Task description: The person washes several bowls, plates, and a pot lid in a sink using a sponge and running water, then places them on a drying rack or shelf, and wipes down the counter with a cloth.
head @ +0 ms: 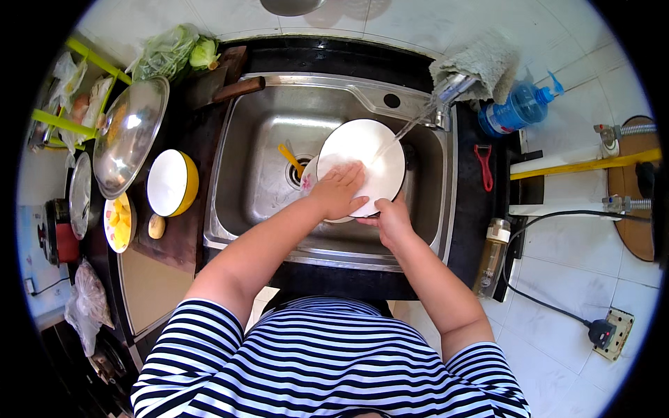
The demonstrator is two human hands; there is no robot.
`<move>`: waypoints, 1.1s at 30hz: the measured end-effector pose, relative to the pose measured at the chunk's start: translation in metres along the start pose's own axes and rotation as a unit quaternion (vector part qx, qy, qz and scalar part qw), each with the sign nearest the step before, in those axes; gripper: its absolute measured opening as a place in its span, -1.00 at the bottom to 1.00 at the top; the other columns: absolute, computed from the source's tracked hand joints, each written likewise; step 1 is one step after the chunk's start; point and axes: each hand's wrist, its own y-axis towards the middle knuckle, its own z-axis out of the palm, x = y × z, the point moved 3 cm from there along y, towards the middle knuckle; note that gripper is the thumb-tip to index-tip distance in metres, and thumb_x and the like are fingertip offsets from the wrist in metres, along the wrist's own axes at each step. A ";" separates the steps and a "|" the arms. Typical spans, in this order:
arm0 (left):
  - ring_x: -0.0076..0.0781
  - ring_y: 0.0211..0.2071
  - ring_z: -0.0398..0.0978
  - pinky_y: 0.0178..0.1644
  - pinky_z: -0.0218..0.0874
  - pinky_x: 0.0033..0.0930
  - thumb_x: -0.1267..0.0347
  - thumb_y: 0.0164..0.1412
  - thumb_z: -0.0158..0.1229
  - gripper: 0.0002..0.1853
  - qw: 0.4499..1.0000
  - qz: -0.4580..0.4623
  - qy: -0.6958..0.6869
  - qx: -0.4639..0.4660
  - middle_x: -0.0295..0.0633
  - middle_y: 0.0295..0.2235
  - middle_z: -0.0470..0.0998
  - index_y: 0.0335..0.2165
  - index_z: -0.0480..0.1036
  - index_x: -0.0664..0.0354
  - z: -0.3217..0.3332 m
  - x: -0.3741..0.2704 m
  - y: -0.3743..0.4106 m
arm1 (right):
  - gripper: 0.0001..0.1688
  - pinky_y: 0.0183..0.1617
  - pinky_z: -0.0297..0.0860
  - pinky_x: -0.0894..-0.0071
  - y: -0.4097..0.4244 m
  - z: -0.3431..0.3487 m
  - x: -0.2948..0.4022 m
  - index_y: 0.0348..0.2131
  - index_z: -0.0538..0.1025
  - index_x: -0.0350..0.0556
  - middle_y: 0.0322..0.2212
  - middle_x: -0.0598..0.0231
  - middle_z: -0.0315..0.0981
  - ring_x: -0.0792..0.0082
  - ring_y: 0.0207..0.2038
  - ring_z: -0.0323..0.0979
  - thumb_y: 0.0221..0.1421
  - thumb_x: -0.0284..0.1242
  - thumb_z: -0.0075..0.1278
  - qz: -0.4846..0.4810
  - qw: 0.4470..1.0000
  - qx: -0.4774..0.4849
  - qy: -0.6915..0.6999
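Observation:
A round white plate [384, 157] with a dark rim is tilted over the stainless steel sink [251, 120]. My right hand [393, 222] grips its lower right edge, thumb on top and fingers beneath. Flat against the plate's wet face lies my left hand [339, 192], palm down, not gripping. Water runs from the faucet [453, 91] onto the plate near its centre. Below it, mostly hidden, is a dish with a pink flower pattern [307, 178]. A yellow handle [290, 158] sticks up beside the drain.
Left of the sink are a cleaver [238, 90], a yellow-and-white bowl [170, 183], a metal lid [133, 136] and a plate of yellow chunks [120, 222]. On the right are a red peeler [485, 167], a blue pump bottle [515, 109], a drink bottle [492, 258] and a cloth [478, 62] over the faucet.

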 end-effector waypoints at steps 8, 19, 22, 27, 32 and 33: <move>-0.06 0.20 -0.29 0.21 -0.40 -0.18 0.13 0.16 -0.25 -0.31 0.988 0.058 -0.053 -0.136 0.03 0.17 -0.27 0.11 -0.18 0.34 -0.017 -0.003 0.018 | -0.42 -0.36 0.46 0.15 0.000 0.015 0.017 -0.02 0.08 -0.20 -0.17 -0.01 0.24 0.12 -0.24 0.37 -0.14 -0.63 -0.34 0.030 0.997 0.063 0.025; -0.05 0.15 -0.07 0.18 -0.23 -0.25 0.05 0.13 -0.24 -0.30 0.999 0.015 -0.047 0.021 0.16 0.12 -0.08 0.06 -0.02 0.40 -0.005 0.011 0.005 | -0.42 -0.35 0.45 0.12 0.006 0.014 -0.001 -0.03 0.07 -0.22 -0.17 -0.03 0.23 0.06 -0.25 0.37 -0.15 -0.63 -0.34 0.034 0.993 0.045 0.107; -0.01 0.10 0.03 0.15 -0.16 -0.24 0.06 0.12 -0.21 -0.33 0.996 0.011 -0.080 0.027 0.17 0.09 0.00 0.03 0.06 0.41 0.001 0.006 -0.003 | -0.45 -0.30 0.44 0.15 0.005 0.010 -0.002 -0.04 0.13 -0.31 -0.16 0.00 0.25 0.10 -0.24 0.37 -0.13 -0.61 -0.34 0.022 0.996 0.012 0.084; -0.02 0.07 0.08 0.13 -0.13 -0.23 0.06 0.08 -0.16 -0.33 0.996 -0.001 -0.047 -0.082 0.13 0.08 0.04 0.00 0.11 0.40 -0.009 0.000 -0.010 | -0.45 -0.32 0.44 0.20 0.002 0.008 -0.007 -0.03 0.13 -0.29 -0.16 0.02 0.26 0.16 -0.24 0.38 -0.12 -0.60 -0.33 -0.012 0.997 0.036 0.070; -0.04 0.09 0.04 0.13 -0.14 -0.20 0.08 0.04 -0.10 -0.33 0.984 -0.012 -0.056 -0.170 0.09 0.09 0.02 -0.01 0.13 0.40 -0.014 -0.006 -0.017 | -0.45 -0.37 0.46 0.28 0.001 0.007 0.001 -0.03 0.14 -0.25 -0.19 0.03 0.28 0.21 -0.25 0.38 -0.12 -0.59 -0.31 -0.035 0.997 0.065 0.033; -0.04 0.09 0.04 0.13 -0.14 -0.20 0.08 0.03 -0.08 -0.32 0.984 -0.016 -0.064 -0.168 0.09 0.10 0.01 -0.01 0.13 0.41 -0.016 -0.007 -0.019 | -0.46 -0.38 0.46 0.29 0.000 0.008 0.002 -0.04 0.14 -0.24 -0.19 0.04 0.28 0.22 -0.25 0.38 -0.12 -0.60 -0.31 -0.037 0.997 0.065 0.027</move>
